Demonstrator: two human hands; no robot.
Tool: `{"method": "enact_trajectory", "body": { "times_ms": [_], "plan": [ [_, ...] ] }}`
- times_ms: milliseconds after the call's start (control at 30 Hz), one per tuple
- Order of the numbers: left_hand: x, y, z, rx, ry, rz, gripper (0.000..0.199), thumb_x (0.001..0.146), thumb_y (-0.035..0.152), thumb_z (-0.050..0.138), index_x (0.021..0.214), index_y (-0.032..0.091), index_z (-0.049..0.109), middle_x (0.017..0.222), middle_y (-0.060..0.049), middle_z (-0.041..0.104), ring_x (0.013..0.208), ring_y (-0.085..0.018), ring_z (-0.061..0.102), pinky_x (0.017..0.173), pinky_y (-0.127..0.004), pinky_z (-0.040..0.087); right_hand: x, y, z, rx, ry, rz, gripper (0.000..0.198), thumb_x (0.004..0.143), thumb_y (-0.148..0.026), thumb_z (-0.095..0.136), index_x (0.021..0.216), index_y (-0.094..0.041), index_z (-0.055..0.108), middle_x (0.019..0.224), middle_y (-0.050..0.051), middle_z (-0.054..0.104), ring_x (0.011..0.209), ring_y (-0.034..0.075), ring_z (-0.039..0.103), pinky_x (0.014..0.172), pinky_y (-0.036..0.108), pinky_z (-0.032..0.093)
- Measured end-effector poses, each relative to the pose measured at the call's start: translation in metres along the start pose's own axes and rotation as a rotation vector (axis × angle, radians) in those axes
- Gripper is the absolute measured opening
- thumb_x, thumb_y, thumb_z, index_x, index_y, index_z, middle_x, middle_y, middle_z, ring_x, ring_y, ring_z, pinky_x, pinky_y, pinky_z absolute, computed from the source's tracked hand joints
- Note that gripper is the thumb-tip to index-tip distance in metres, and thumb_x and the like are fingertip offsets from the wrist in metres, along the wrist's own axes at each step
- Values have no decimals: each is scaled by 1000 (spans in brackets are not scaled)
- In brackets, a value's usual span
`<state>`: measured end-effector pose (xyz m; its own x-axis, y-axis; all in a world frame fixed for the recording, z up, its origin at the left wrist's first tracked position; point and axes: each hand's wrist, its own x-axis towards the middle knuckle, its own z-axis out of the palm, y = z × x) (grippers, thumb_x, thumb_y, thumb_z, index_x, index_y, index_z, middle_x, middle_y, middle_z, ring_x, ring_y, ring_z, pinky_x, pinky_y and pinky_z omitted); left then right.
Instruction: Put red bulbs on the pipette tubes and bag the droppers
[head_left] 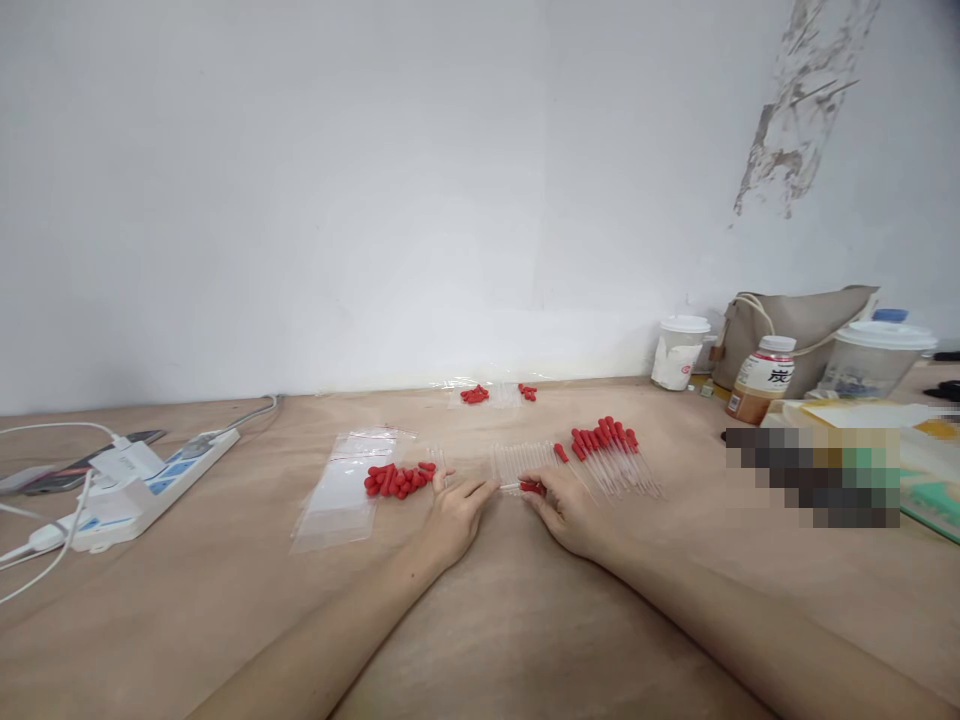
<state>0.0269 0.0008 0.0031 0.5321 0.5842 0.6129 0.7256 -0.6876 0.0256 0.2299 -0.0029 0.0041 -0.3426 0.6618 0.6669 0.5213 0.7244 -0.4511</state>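
Observation:
Low over the table's middle, my left hand (pixel 454 518) pinches one end of a thin clear glass dropper tube (pixel 509 487). At its other end my right hand (pixel 568 512) grips a red rubber bulb (pixel 533 488); the fingers partly hide where the two meet. Just behind them lies a row of bare glass tubes (pixel 521 460). Several droppers with red bulbs fitted (pixel 606 440) are lined up right of my right hand. A pile of loose red bulbs (pixel 397 481) lies left of my left hand, partly on clear plastic bags (pixel 341 500).
By the wall lies a clear bag with more red bulbs (pixel 474 395) and tubes. A power strip (pixel 161 487) with chargers and cables occupies the left. On the right stand a white-lidded cup (pixel 679 355), a drink bottle (pixel 761 382), a grey bag (pixel 806 325) and a large lidded tub (pixel 877 365).

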Motion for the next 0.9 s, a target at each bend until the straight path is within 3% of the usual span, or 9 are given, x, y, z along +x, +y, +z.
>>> {"method": "enact_trajectory", "body": {
  "times_ms": [533,733,900],
  "plan": [
    [0,-2,0,27,-113,50,44,75,-3,35,108,20,52,86,-4,65,79,-16,58,86,-41,24,-1,-1,-4,-49,-26,-69,17,83,-21,44,82,-17,60,76,4,60,73,14,55,67,26,43],
    [1,3,-8,99,-161,95,38,80,-1,34,105,21,52,87,-3,64,79,-16,57,86,-42,22,-5,1,-3,-154,-51,-184,17,83,-19,43,82,-16,60,75,5,57,72,14,51,67,27,40],
    [1,3,-9,150,-128,159,29,85,4,35,101,20,53,79,-1,63,74,-16,56,86,-42,22,-4,-2,-6,-304,-103,-280,20,84,-19,41,84,-16,61,72,5,55,69,14,48,69,30,37]
  ]
}}
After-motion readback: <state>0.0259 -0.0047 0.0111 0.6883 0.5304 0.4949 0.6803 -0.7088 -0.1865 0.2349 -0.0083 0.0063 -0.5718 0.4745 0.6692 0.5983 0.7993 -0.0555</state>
